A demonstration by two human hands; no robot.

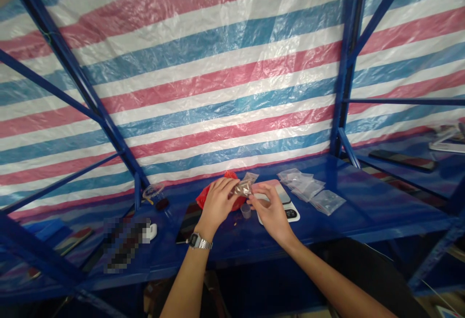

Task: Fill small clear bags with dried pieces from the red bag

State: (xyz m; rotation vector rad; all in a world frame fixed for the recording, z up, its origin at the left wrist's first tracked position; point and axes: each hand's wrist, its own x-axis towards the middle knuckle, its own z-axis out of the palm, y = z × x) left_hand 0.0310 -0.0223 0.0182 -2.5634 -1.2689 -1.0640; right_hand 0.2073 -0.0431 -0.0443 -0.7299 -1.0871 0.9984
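Note:
A small clear plastic bag [244, 188] with brownish contents is held up between my hands. My left hand [217, 201] is closed on its left side, with a metal-band watch [199, 241] on the wrist. From the right, my right hand [269, 207] has thumb and fingers curled in a pinch at the bag's edge. Below the bag, a small clear cup [246, 211] stands on the blue table. A white digital scale [292, 210] lies partly hidden under my right hand. Behind my left hand is a crumpled red plastic bag [202, 197].
Several flat clear bags [303, 185] lie right of the scale. A dark flat device [185, 226] sits left of my left hand. Further left are a dark-bottomed clear container [162, 204] and a white object [151, 232]. Blue metal posts [345, 66] frame the table [363, 202] before a striped sheet.

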